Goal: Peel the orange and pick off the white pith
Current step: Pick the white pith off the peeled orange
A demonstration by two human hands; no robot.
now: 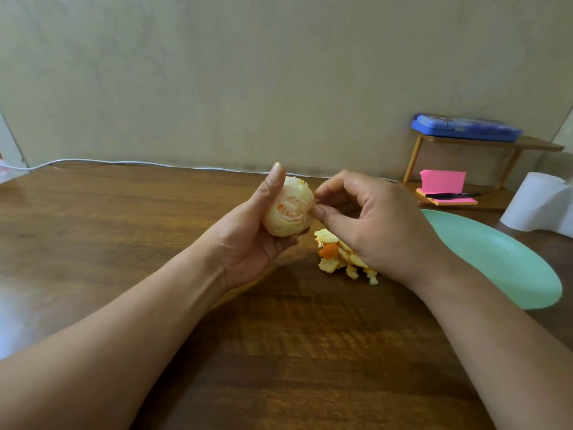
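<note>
The peeled orange (289, 209), pale with white pith and some bare orange flesh showing, is held above the table in my left hand (248, 240), thumb up along its left side and fingers curled behind. My right hand (369, 221) is at the fruit's right side, thumb and forefinger pinching at the pith on its surface. A heap of torn peel pieces (338, 256) lies on the wooden table (155, 243) under my right hand, partly hidden by it.
A mint-green plate (502, 259) lies to the right. A white paper roll (539, 203) stands at the far right. Behind it a small wooden shelf (483, 144) carries a blue case (465, 127), with pink sticky notes (443, 181) and a pen (452, 195) beneath. A white cable (124, 163) runs along the wall.
</note>
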